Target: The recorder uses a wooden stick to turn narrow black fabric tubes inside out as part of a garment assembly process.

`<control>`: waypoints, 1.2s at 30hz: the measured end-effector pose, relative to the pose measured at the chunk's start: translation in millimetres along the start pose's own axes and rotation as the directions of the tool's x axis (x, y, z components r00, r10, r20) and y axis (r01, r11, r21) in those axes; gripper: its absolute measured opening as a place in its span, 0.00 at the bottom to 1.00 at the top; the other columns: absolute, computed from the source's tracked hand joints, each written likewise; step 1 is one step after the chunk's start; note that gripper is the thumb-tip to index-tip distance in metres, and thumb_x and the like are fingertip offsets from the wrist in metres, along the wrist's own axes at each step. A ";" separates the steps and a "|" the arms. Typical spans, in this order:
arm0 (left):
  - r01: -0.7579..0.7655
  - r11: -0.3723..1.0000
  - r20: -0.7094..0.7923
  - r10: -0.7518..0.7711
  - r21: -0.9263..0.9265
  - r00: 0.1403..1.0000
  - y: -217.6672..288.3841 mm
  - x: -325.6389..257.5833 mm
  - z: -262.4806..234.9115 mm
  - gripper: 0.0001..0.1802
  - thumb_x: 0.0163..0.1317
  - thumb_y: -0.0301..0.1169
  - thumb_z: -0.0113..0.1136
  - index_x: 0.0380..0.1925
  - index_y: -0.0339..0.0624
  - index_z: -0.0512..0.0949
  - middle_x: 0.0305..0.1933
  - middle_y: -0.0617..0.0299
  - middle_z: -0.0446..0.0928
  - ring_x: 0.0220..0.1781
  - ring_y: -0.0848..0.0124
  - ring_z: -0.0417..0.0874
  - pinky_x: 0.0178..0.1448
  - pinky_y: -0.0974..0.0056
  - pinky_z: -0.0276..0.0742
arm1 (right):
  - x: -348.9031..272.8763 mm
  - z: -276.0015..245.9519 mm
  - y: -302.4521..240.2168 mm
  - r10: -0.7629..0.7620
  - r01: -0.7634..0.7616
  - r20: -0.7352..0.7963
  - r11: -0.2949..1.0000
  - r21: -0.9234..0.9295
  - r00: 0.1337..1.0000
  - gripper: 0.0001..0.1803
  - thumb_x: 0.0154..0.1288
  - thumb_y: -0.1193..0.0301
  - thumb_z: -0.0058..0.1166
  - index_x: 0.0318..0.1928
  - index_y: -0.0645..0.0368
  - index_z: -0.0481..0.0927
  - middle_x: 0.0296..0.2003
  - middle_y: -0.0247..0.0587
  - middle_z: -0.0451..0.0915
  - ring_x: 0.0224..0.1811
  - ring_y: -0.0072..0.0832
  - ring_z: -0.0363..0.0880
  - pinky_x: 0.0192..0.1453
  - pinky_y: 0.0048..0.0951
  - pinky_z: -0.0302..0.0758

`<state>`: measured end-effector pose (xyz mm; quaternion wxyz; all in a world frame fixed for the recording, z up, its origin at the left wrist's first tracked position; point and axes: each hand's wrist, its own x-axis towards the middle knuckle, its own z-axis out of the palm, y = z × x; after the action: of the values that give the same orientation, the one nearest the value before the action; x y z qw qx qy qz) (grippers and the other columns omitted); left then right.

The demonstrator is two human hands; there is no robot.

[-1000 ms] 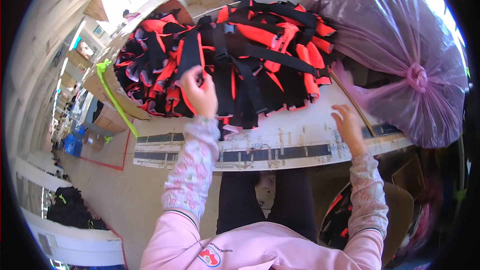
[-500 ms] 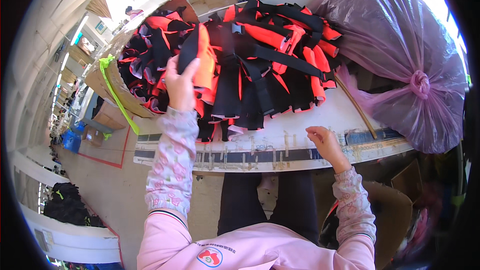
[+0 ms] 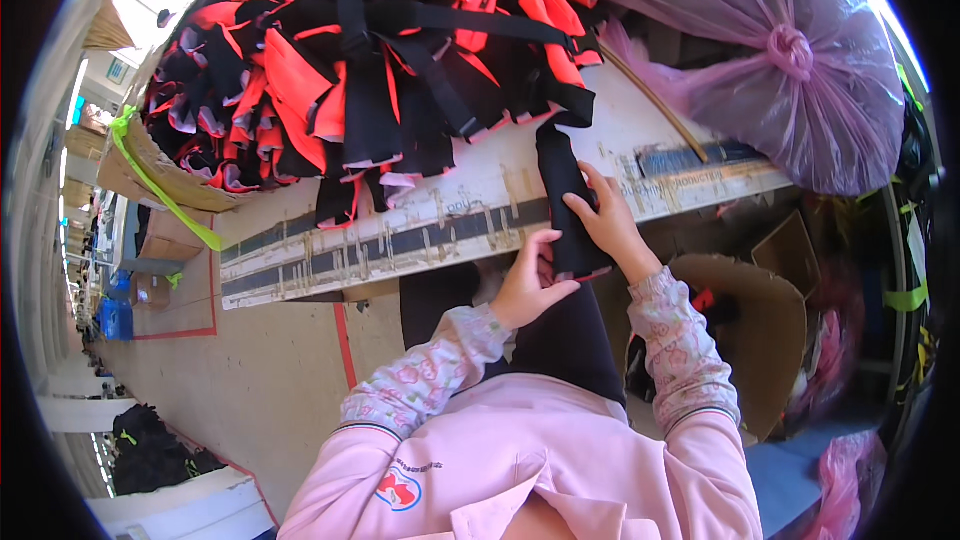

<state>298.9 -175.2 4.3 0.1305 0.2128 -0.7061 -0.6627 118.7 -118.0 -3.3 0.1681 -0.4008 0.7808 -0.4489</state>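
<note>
A long black fabric band (image 3: 568, 195) hangs over the front edge of the table, its upper end bent near the pile. My right hand (image 3: 610, 225) grips the band's right edge, thumb laid across its face and fingers at its side. My left hand (image 3: 528, 282) is at the band's lower left edge, fingers curled against it and thumb by the bottom end; part of its grip is hidden. Behind lies a heap of black and orange-red fabric pieces (image 3: 375, 110) with black straps and buckles.
A cardboard box (image 3: 120, 165) with a yellow-green strip (image 3: 165, 195) holds more pieces at left. A knotted purple plastic bag (image 3: 840, 110) fills the right of the white table (image 3: 480, 202). A thin stick (image 3: 660, 105) lies beside it. An open carton (image 3: 750, 340) stands below right.
My left hand has left the orange and black piece in the heap and come down to the table's front edge. Both hands are now at a black band. The view has shifted right.
</note>
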 end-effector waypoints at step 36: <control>0.280 0.615 0.006 -0.409 -0.737 0.912 -57.2 3.2 12.7 0.17 0.68 0.37 0.41 0.52 0.42 0.70 0.46 0.53 0.76 0.43 0.59 0.80 0.47 0.53 0.78 | -67.2 13.4 -43.8 -0.033 0.062 0.142 0.976 -0.208 0.989 0.40 0.43 0.88 0.55 0.61 0.58 0.61 0.61 0.55 0.58 0.46 0.55 0.75 0.46 0.42 0.76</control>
<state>297.5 -167.3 -53.8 0.1307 0.3290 -0.3188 -0.8792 189.7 -85.4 19.4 0.1674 -0.4649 0.8008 -0.3383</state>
